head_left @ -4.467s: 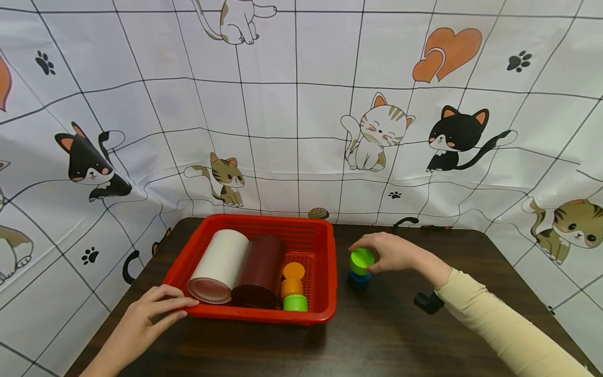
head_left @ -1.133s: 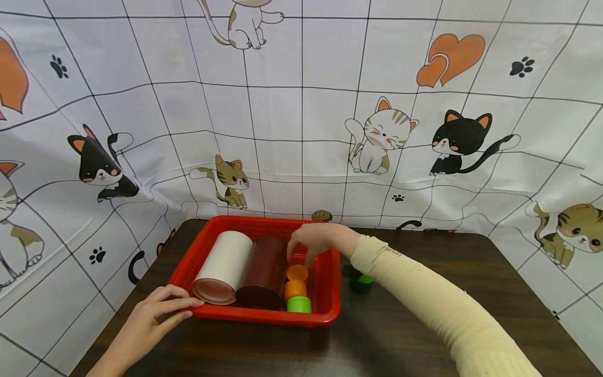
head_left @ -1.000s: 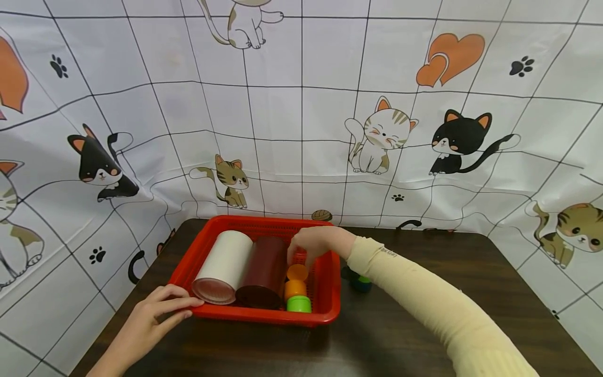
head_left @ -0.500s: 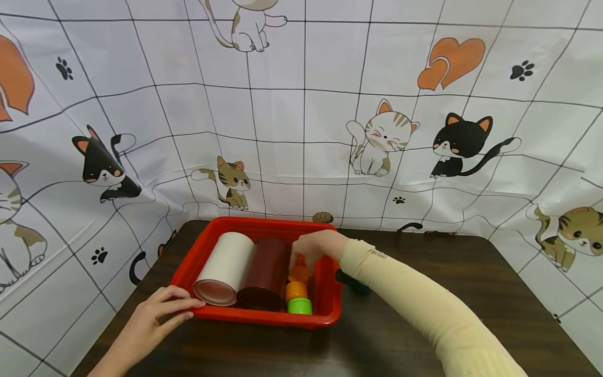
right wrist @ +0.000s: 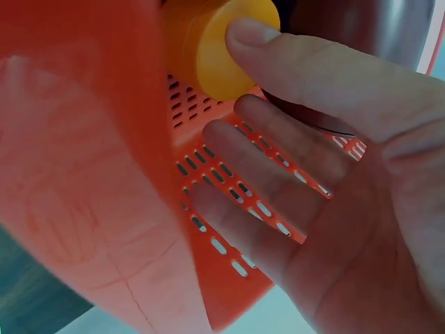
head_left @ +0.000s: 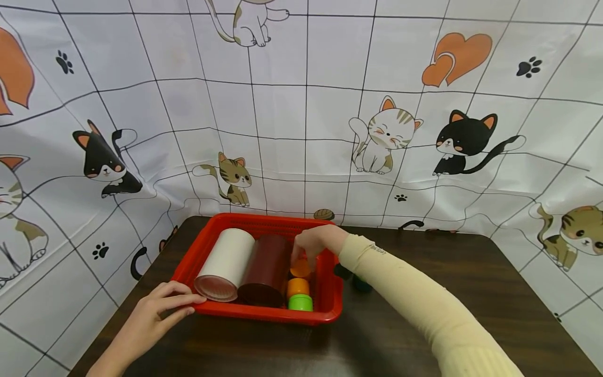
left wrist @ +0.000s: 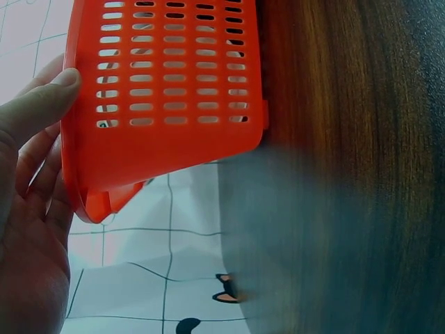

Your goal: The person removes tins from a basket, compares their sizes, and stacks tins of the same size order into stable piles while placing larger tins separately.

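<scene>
My left hand (head_left: 151, 322) holds the near left corner of the red plastic basket (head_left: 264, 314). In the left wrist view its thumb (left wrist: 52, 101) lies on the outer side of the rim, with the other fingers behind. My right hand (head_left: 314, 245) reaches into the basket's right side. It pinches a small orange cup (right wrist: 233, 49): the thumb presses on its round end, the index finger is hidden and the other fingers are spread. Nearer the front are another orange cup (head_left: 298, 287) and a lime green one (head_left: 300, 302). A maroon cylinder (head_left: 266, 269) lies beside them.
A white cylinder (head_left: 226, 264) lies along the basket's left side. On the brown table (head_left: 405, 324), right of the basket, a dark blue cup (head_left: 361, 284) shows partly behind the right sleeve (head_left: 414, 298). A cat-printed white sheet (head_left: 306, 115) hangs behind.
My right hand has left the green cup atop the blue one, moved left into the basket and come down onto the rear orange cup. My left hand stays at the basket corner.
</scene>
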